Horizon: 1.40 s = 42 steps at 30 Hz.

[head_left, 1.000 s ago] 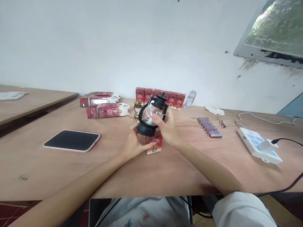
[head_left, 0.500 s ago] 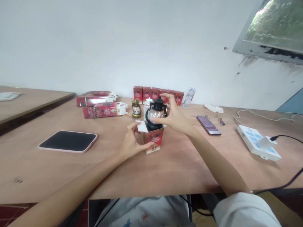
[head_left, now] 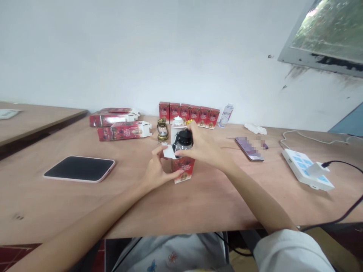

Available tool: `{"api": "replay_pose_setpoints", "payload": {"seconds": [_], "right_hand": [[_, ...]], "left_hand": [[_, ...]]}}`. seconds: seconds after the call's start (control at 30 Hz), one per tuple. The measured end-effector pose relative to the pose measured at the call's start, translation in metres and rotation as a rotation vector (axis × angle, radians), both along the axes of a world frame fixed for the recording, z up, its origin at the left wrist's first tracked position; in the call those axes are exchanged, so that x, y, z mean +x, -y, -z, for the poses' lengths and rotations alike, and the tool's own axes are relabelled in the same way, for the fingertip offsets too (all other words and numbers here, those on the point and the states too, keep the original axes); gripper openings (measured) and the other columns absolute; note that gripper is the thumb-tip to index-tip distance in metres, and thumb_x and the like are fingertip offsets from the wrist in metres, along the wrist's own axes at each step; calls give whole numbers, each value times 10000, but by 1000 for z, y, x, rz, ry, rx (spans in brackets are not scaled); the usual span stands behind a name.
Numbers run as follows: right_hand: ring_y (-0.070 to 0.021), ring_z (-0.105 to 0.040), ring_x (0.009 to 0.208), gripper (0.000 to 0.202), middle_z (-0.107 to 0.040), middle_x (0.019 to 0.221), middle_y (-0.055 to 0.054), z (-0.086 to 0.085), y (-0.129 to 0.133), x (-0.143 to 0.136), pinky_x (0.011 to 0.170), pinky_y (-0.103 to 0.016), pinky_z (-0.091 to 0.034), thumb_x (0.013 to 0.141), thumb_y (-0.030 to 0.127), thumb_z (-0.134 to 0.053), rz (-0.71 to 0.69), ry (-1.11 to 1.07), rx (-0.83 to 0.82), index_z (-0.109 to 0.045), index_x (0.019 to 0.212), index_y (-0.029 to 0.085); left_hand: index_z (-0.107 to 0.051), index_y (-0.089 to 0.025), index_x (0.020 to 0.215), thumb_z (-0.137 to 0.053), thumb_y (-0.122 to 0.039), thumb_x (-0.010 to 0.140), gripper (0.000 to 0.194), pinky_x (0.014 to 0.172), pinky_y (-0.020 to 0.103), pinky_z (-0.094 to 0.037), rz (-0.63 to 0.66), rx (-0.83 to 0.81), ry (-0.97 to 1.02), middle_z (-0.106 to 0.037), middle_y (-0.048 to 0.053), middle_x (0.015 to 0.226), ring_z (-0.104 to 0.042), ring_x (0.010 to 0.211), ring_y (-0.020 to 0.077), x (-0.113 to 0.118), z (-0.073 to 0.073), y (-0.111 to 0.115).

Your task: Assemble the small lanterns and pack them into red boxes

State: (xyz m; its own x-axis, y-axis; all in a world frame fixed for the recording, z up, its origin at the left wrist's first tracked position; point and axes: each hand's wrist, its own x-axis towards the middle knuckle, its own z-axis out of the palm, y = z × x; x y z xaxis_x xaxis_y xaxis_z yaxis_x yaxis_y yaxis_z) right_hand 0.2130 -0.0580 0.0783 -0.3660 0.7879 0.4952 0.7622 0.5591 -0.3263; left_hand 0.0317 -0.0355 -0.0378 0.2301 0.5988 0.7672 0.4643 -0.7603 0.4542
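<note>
An upright red printed box (head_left: pixel 185 168) stands on the table with its white top flap (head_left: pixel 169 152) raised. My left hand (head_left: pixel 157 169) grips the box from the left, thumb across its front. A small black lantern (head_left: pixel 184 138) with a clear middle sits partly inside the box, its lower part hidden by the walls. My right hand (head_left: pixel 202 148) is closed around the lantern from the right. Just behind stands a white lantern (head_left: pixel 177 122), partly covered. To its left is a bronze-coloured lantern (head_left: pixel 162 129).
Several closed red boxes (head_left: pixel 185 113) line the wall beside a clear bottle (head_left: pixel 226 115). Flattened red boxes (head_left: pixel 121 131) lie at the back left. A pink-edged phone (head_left: pixel 79 169) is on the left; another phone (head_left: pixel 248 149), a tissue (head_left: pixel 255 129) and a power strip (head_left: pixel 307 170) are on the right.
My right hand has moved down, and the black lantern has sunk deeper into the red box. My left hand keeps its hold on the box.
</note>
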Motion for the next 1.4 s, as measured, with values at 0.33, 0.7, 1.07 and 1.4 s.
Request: {"api": "replay_pose_setpoints", "payload": {"seconds": [0.33, 0.7, 1.07, 1.4], "right_hand": [[-207, -573, 769, 344, -617, 864, -46, 0, -4, 3, 639, -283, -383, 746, 374, -689, -36, 107, -37, -512, 961, 171], [-161, -610, 803, 341, -689, 857, -27, -18, -3, 21, 746, -286, -432, 793, 0, -382, -254, 210, -132, -670, 830, 177], [-253, -316, 1318, 663, -367, 1370, -103, -6, -22, 24, 1070, -462, -327, 762, 261, -676, -299, -62, 105, -366, 1348, 238], [-193, -575, 1086, 343, -605, 1230, -40, -3, -16, 15, 920, -336, -433, 943, 297, -447, -445, -4, -176, -516, 1276, 255]], "left_hand": [[-177, -286, 1357, -757, -392, 665, 910, 816, 399, -540, 61, 18, -13, -411, 120, 1302, -582, 1043, 237, 0, -3, 1], [-165, -229, 1452, -664, -423, 758, 876, 782, 337, -516, 72, -45, -157, -580, 59, 1021, -598, 876, 196, -2, -16, 7], [-444, -247, 1229, -690, -311, 727, 562, 699, 276, -488, 182, 71, -167, -472, 46, 995, -519, 833, 154, -8, -27, 4], [-280, -226, 1320, -676, -327, 740, 709, 743, 340, -507, 226, -73, -77, -478, 100, 1161, -551, 963, 214, -8, -19, 0]]}}
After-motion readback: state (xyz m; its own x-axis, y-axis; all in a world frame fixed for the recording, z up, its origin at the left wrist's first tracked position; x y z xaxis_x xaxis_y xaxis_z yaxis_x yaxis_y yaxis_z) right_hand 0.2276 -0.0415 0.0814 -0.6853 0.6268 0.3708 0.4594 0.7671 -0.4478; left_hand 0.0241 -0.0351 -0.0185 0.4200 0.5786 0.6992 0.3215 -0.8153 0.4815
